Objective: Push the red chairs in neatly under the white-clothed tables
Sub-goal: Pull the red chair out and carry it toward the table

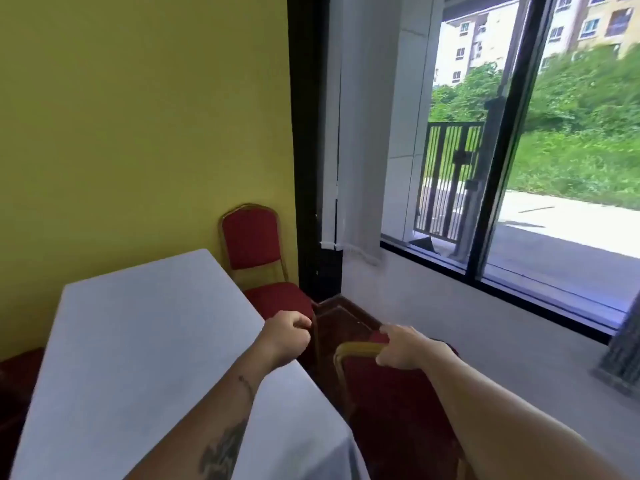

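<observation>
Head view, corner of a dining room. White-clothed table [149,358] fills lower left, cloth bare, near corner draping down at bottom centre.

R hand [407,348] grips the gold top rail of the near red chair [398,410]: fingers curled over the backrest's top edge, thumb side toward the rail's left bend. This chair sits just right of the table's near corner, back toward the camera, seat hidden behind the backrest. Chair stands beside the table edge, not under it; a strip of dark floor shows between the two.

L hand [289,336] closed in a loose fist, hovering over the table's right edge. Can't tell if it holds anything; it looks clear of the cloth and of either chair.

Far red chair [254,247], gold frame, stands against the yellow wall [138,116] in the corner, upright, backrest to the wall. Its red seat pokes out past the table's far right edge, partly hidden by the tabletop and by the L hand. Well apart from the near chair.

Another dark red shape at far left edge, low, blurred, prob a third chair.

Right side: big window [519,150] w/ black frame, white vertical blinds [346,133] bunched at its left. Outside: railing, grass, apartment blocks. White wall below the sill.
</observation>
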Demonstrator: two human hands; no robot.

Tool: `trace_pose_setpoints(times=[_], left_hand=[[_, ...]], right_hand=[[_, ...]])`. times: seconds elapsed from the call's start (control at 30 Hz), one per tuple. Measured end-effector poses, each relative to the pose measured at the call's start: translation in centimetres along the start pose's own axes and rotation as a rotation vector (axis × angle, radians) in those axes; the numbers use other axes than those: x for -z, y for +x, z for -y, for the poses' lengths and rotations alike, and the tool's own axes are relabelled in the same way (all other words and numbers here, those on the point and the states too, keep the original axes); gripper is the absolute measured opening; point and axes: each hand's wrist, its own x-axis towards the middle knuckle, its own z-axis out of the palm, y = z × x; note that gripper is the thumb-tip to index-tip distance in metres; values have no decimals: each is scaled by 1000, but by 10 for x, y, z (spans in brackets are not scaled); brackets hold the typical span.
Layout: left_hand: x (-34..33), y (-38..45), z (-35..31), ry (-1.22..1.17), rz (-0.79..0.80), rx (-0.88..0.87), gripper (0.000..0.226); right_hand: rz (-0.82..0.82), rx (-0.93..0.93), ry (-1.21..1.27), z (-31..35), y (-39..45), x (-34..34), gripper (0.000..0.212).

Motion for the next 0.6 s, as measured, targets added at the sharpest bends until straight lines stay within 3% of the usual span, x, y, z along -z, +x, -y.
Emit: trace_pose_setpoints(times=[0.2,0.37,0.47,0.6], left_hand=[[-91,37,-50,51,140,20,39],[-145,55,-74,123,221,54,49],[-174,60,-80,276,275,28,62],[-197,69,-87,529,238,-58,57]], right_hand=[[-11,-31,-88,-86,16,-4,65],[59,-24,-74,-144,29,-16,31],[0,1,-4,-166,32,-28,25],[-110,29,52,-181,36,-39,21]])
